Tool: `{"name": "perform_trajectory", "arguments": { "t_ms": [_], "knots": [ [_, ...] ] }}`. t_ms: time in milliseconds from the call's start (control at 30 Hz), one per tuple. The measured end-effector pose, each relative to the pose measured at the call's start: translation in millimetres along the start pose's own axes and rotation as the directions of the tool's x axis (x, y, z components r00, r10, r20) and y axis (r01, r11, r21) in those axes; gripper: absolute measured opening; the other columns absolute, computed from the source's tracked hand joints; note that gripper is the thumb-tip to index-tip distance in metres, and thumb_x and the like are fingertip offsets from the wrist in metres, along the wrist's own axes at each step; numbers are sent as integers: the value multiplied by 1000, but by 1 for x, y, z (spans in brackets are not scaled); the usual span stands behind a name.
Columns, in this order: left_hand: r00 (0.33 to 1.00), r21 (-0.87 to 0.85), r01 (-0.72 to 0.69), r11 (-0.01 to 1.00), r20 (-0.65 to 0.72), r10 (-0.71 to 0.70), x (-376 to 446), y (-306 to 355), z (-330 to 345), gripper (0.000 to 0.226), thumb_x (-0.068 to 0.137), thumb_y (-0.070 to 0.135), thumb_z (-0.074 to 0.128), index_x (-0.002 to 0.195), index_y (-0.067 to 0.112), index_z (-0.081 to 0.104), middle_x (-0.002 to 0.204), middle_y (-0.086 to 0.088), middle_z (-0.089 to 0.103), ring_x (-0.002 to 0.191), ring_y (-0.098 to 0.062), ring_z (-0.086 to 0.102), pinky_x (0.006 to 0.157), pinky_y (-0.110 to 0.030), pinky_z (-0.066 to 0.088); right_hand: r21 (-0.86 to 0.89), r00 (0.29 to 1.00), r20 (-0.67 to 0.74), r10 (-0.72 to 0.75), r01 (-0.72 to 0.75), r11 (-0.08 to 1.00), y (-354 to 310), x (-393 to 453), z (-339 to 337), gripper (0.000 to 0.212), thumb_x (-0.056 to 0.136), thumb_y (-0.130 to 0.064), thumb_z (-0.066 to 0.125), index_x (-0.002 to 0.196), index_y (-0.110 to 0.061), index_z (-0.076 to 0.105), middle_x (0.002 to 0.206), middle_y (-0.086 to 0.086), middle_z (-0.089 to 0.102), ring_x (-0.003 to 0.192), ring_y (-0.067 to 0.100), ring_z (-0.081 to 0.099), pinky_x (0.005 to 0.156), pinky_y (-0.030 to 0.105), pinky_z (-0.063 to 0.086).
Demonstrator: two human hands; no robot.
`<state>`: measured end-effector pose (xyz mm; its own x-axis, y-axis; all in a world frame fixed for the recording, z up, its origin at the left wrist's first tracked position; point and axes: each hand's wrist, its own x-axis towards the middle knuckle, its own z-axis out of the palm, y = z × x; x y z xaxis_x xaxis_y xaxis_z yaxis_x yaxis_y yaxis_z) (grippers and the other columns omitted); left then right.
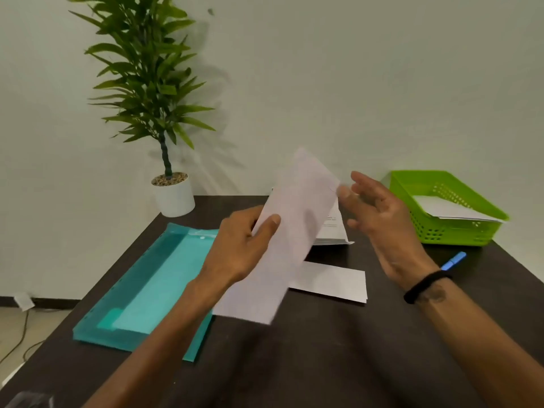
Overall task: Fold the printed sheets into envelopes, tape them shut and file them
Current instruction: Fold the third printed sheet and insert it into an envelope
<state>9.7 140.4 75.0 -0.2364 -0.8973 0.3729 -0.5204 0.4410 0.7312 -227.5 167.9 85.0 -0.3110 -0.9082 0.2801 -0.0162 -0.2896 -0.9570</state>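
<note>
Sheets remain: we pinch one folded sheet aloft in our left hand, right hand loose-fingered beside it, another folded piece on the table, untaped, stack waiting.

Both bare forearms reach forward from the bottom edge and converge toward the middle. The left hand is raised above the surface, back toward the camera, its thumb laid across the near face of a long folded white paper sheet with the fingers hidden behind it, pinching it. The right hand hovers just beside the sheet's upper right edge, palm turned leftward, fingers spread and relaxed, fingertips near or touching the paper. A black elastic band circles the right wrist
</note>
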Motion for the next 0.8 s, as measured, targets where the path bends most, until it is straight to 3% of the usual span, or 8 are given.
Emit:
{"name": "perform_trajectory", "arguments": {
  "t_ms": [100, 167, 233, 333, 433, 567, 700, 800],
  "knots": [
    [944, -429, 322, 844, 219, -249, -5, 12, 0, 23, 101, 39, 62, 108, 20, 74, 102, -1, 79, 84, -16, 75, 77, -32, 61, -18, 999, -10, 33, -34, 999, 14, 8, -2, 56, 82, -29, 88, 134, -30, 68, 126, -5, 73, 109, 12, 74, 85, 33, 59],
    [893, -518, 437, 735, 346, -287, -12, 12, 8, 21, 99, 33, 66, 105, 15, 75, 99, -7, 80, 78, -19, 75, 72, -31, 61, 71, 996, 3, 84, -84, 994, 26, 10, -4, 44, 86, -12, 84, 127, -23, 71, 117, 2, 78, 106, 22, 76, 79, 36, 60],
    [875, -550, 476, 687, 375, -306, -18, 5, 24, 11, 98, 30, 67, 107, 25, 73, 99, 0, 80, 80, -15, 77, 71, -28, 62, 88, 993, 6, 119, -119, 989, 39, 12, -7, 41, 87, -7, 82, 124, -20, 71, 112, 4, 80, 105, 27, 76, 84, 41, 62],
    [921, -601, 388, 699, 225, -318, -9, -23, 47, 35, 96, 27, 71, 129, 38, 62, 119, -1, 76, 102, -20, 76, 86, -39, 63, 46, 981, 73, 179, -182, 982, 57, 13, -10, 52, 88, -7, 81, 134, -24, 64, 109, 8, 80, 99, 29, 78, 80, 44, 64],
    [959, -680, 268, 683, 118, -259, 10, -50, 57, 54, 93, 12, 74, 139, 33, 56, 120, -12, 74, 110, -28, 73, 86, -43, 61, 66, 955, 144, 258, -270, 961, 78, 14, -13, 60, 89, -6, 79, 140, -27, 56, 110, 11, 80, 97, 34, 78, 87, 52, 63],
    [971, -622, 239, 746, 137, -197, 21, -78, 66, 37, 95, 11, 73, 131, 19, 67, 112, -13, 77, 103, -31, 75, 90, -47, 60, 71, 943, 118, 310, -319, 945, 102, 16, -17, 53, 91, -11, 79, 137, -27, 59, 105, 9, 81, 94, 35, 79, 86, 52, 64],
    [978, -556, 208, 805, 123, -168, 19, -88, 69, 23, 102, 13, 63, 124, 13, 72, 110, -7, 78, 99, -25, 75, 83, -39, 63, -10, 942, 100, 320, -320, 947, 110, 15, -18, 46, 87, -18, 84, 126, -21, 62, 97, 4, 82, 85, 27, 80, 66, 35, 65],
    [980, -496, 185, 848, 151, -125, 15, -86, 62, 25, 99, 11, 66, 123, 12, 72, 112, -3, 78, 100, -24, 76, 84, -39, 64, 21, 951, 48, 306, -308, 951, 111, 13, -18, 41, 83, -18, 87, 116, -11, 63, 95, 6, 82, 86, 26, 80, 66, 32, 64]
  ]
}}
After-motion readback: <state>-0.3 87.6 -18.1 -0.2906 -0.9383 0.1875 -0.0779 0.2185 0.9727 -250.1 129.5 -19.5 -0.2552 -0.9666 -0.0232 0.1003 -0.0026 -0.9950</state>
